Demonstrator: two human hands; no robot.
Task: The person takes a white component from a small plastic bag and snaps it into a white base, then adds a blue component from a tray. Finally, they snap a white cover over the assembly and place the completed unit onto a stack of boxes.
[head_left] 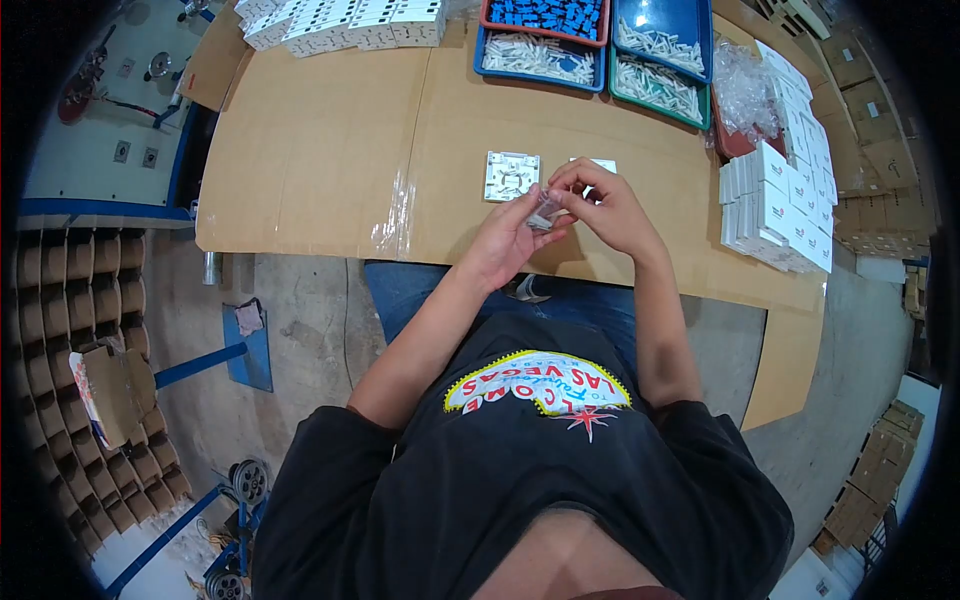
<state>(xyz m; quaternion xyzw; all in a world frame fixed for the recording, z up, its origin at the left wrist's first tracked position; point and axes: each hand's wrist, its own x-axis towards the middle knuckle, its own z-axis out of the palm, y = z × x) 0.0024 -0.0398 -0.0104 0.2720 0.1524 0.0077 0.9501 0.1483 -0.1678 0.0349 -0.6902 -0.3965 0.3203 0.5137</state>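
My left hand (500, 243) curled round small clear plastic packet (544, 213); right hand (612, 212) pinching its top; whether opened, unclear; white square plastic plate (512, 177) outside it, on cardboard-covered counter (320, 150).

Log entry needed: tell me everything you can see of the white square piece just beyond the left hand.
The white square piece lies flat on the cardboard sheet, with its edges roughly in line with the sheet's. It looks like molded plastic, with raised shapes and dark marks or openings on its upward face; they are too small to identify. The left hand overlaps its near right corner in this view; whether they touch cannot be told.
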